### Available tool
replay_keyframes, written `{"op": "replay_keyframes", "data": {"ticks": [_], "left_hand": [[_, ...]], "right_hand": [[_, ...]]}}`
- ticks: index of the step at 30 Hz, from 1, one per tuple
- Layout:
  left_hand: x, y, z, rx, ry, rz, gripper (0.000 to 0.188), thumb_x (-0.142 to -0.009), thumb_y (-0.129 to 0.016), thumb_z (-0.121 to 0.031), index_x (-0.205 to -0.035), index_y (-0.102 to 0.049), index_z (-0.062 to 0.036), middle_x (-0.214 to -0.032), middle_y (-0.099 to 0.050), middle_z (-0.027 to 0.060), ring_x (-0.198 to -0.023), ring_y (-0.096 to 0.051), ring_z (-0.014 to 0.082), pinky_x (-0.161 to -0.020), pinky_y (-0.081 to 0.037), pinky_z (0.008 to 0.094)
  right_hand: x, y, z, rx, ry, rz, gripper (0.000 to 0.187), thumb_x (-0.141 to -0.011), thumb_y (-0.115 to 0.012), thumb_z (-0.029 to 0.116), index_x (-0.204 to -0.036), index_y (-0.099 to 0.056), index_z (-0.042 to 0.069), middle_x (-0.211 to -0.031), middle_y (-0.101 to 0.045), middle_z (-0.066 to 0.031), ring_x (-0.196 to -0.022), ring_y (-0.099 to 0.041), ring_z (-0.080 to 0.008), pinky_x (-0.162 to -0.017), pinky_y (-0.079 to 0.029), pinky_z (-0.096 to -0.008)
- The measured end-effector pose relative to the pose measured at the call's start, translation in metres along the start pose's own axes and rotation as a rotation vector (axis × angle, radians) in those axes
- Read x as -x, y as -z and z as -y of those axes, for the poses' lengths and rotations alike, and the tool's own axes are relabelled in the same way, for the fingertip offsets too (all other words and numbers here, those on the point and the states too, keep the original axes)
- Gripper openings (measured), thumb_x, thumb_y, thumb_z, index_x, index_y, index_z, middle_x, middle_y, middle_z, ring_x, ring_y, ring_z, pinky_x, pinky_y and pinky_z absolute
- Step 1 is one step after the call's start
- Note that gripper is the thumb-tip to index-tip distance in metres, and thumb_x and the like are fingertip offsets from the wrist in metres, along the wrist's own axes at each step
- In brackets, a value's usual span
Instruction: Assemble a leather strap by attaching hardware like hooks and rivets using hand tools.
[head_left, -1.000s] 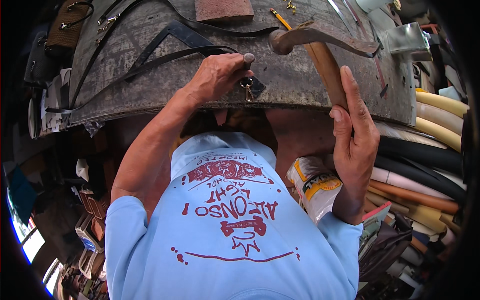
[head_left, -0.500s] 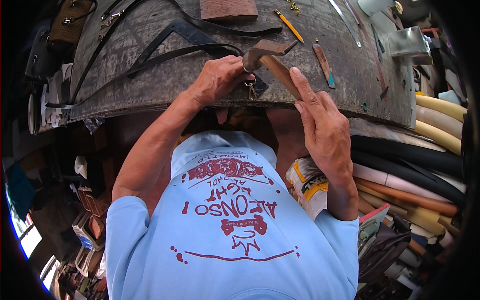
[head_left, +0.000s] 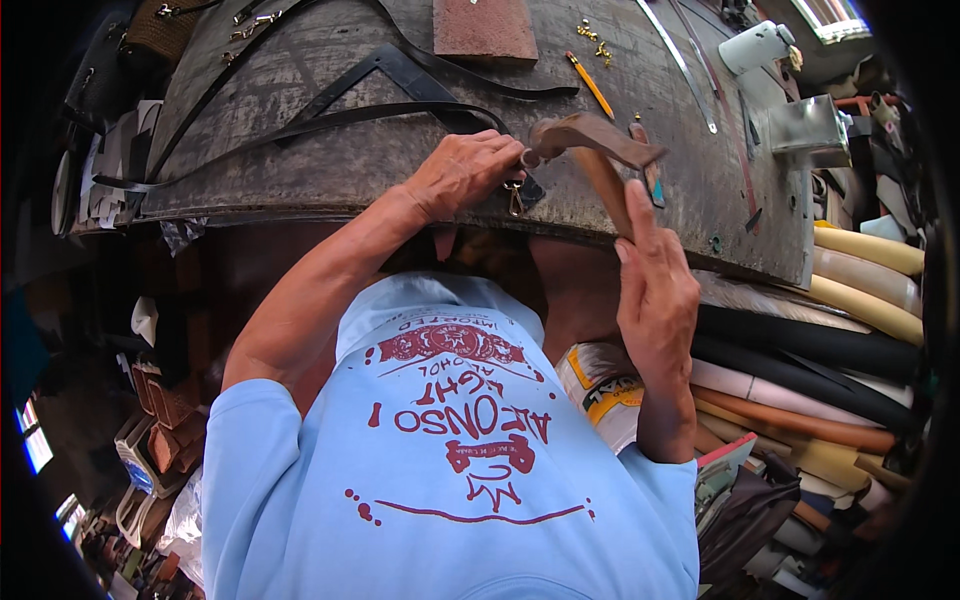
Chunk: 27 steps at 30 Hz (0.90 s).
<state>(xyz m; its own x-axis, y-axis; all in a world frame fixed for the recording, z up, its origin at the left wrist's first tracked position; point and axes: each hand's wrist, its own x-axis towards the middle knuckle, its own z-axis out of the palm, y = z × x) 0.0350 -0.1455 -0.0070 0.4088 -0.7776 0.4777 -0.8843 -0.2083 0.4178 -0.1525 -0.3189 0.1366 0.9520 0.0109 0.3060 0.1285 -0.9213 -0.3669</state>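
My left hand (head_left: 468,172) is at the near edge of the worktable, its fingers closed on the end of a thin black strap (head_left: 385,108). A metal snap hook (head_left: 515,198) hangs beside those fingertips, at a dark piece on the table edge. My right hand (head_left: 658,285) grips the wooden handle of a hammer (head_left: 603,190), its index finger stretched along the handle. The rusty hammer head is raised just to the right of my left fingertips and slightly blurred. What lies under the left fingers is hidden.
On the worktable (head_left: 300,185) lie a black set square (head_left: 345,85), a reddish block (head_left: 485,30), a pencil (head_left: 590,85), small brass pieces (head_left: 597,45), a knife-like tool (head_left: 655,185) and a metal ruler (head_left: 680,70). A metal can (head_left: 810,132) stands right, above rolled material (head_left: 865,280).
The hammer head has shifted right, away from my left fingertips, and its handle stands steeper. My left hand keeps its grip on the strap. The whole view has shifted slightly.
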Motion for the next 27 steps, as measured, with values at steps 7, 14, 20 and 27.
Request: {"op": "replay_keyframes", "data": {"ticks": [7,14,20,27], "left_hand": [[-0.001,-0.004,0.000,0.020,-0.060,-0.048,0.020,-0.091,-0.062,-0.025,-0.097,-0.056,-0.0079,-0.090,-0.060,0.0068,-0.089,-0.062,0.0263,-0.072,-0.053,0.0375],[-0.004,0.008,-0.001,0.088,0.065,0.002,0.021,-0.092,-0.063,-0.024,-0.100,-0.055,-0.0063,-0.085,-0.060,0.0101,-0.083,-0.062,0.0311,-0.071,-0.051,0.0405],[-0.015,0.013,0.011,0.401,0.394,0.098,0.025,-0.096,-0.060,-0.029,-0.101,-0.061,-0.0047,-0.085,-0.067,0.0143,-0.085,-0.065,0.0350,-0.075,-0.049,0.0439],[-0.013,0.012,0.010,0.504,0.458,0.040,0.024,-0.094,-0.063,-0.028,-0.102,-0.062,-0.0054,-0.085,-0.067,0.0135,-0.084,-0.067,0.0334,-0.075,-0.051,0.0420]], "right_hand": [[0.016,-0.010,0.000,0.083,0.151,-0.107,0.052,-0.096,-0.055,0.001,-0.146,-0.043,0.002,-0.100,-0.065,-0.0144,-0.066,-0.057,-0.0278,-0.064,-0.051,-0.0357],[0.011,0.006,0.008,-0.070,-0.053,-0.048,0.048,-0.098,-0.053,0.005,-0.146,-0.045,0.005,-0.126,-0.062,-0.0173,-0.088,-0.063,-0.0336,-0.077,-0.052,-0.0386],[0.024,0.018,-0.011,-0.185,-0.288,-0.120,0.049,-0.098,-0.052,0.001,-0.146,-0.046,0.006,-0.123,-0.063,-0.0166,-0.080,-0.060,-0.0244,-0.074,-0.050,-0.0322],[0.025,0.009,-0.031,-0.204,-0.279,-0.081,0.047,-0.102,-0.049,0.009,-0.149,-0.042,0.010,-0.128,-0.062,-0.0091,-0.061,-0.044,-0.0067,-0.055,-0.042,-0.0218]]}}
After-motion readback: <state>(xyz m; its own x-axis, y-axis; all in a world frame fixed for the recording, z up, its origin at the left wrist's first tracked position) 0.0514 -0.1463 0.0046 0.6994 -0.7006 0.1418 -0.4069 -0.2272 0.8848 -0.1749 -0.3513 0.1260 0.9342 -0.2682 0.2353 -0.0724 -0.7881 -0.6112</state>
